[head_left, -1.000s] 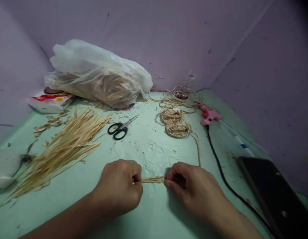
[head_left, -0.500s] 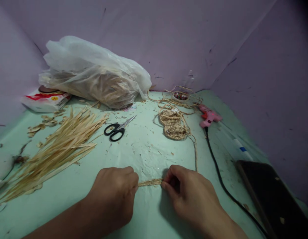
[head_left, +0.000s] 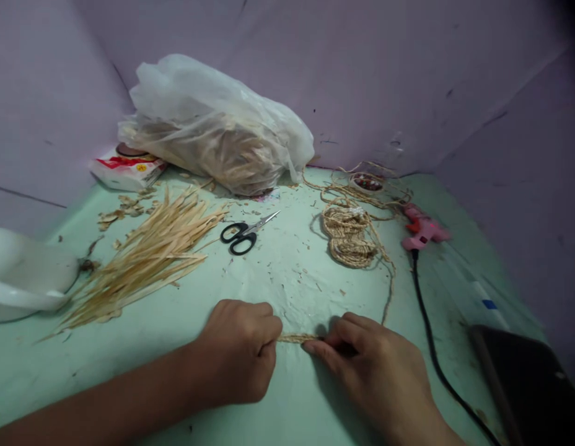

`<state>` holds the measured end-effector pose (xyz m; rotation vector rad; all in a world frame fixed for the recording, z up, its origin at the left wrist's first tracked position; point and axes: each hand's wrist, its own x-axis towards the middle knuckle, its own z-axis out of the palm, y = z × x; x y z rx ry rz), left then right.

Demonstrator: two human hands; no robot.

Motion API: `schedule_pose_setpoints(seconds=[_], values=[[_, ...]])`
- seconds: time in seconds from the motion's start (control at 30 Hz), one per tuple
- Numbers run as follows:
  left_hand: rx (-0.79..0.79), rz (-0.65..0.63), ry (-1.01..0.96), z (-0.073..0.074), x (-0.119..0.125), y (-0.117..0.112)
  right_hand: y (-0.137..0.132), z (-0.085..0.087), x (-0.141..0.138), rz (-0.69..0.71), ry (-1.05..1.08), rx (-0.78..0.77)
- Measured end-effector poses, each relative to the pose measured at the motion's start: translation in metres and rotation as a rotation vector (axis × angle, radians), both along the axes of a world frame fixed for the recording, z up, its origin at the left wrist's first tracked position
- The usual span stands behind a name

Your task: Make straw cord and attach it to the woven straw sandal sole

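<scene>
A short stretch of braided straw cord [head_left: 297,338] lies taut on the pale green table cover [head_left: 278,272], held at both ends. My left hand [head_left: 238,350] is a closed fist pinching its left end. My right hand [head_left: 373,365] pinches the right end with thumb and fingers. From my right hand the cord runs up the table to a coiled bundle of the same braid [head_left: 347,235]. A pile of loose straw strips [head_left: 152,254] lies to the left of my hands.
Black-handled scissors [head_left: 245,232] lie mid-table. A pink glue gun [head_left: 422,230] with a black cable [head_left: 431,347] sits right. A plastic bag of straw [head_left: 217,136], a red-white packet [head_left: 127,170], a white bowl [head_left: 22,279] and a dark flat device [head_left: 529,378] ring the area.
The camera view has swung left, bringing the white bowl into sight. My hands have drawn closer together, so the exposed stretch of cord between them is shorter.
</scene>
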<state>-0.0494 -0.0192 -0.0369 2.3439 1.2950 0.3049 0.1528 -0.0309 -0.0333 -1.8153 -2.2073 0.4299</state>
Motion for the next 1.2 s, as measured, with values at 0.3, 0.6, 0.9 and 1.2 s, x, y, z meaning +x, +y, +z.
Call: schedule_pose_setpoints(seconds=[0.3,0.6,0.9,1.2], values=[[-0.204,0.140,0.093,0.013,0.006,0.005,0.004,0.000,-0.005,-0.047,-0.004,-0.118],[-0.128,0.166,0.105,0.014,0.008,0.003,-0.001,0.002,-0.008,0.087,0.071,0.112],[-0.105,0.126,0.059,0.013,0.006,0.000,-0.003,-0.010,-0.025,0.309,0.205,0.257],[-0.220,0.213,0.086,0.013,0.006,0.002,0.000,-0.016,-0.024,0.222,0.394,0.056]])
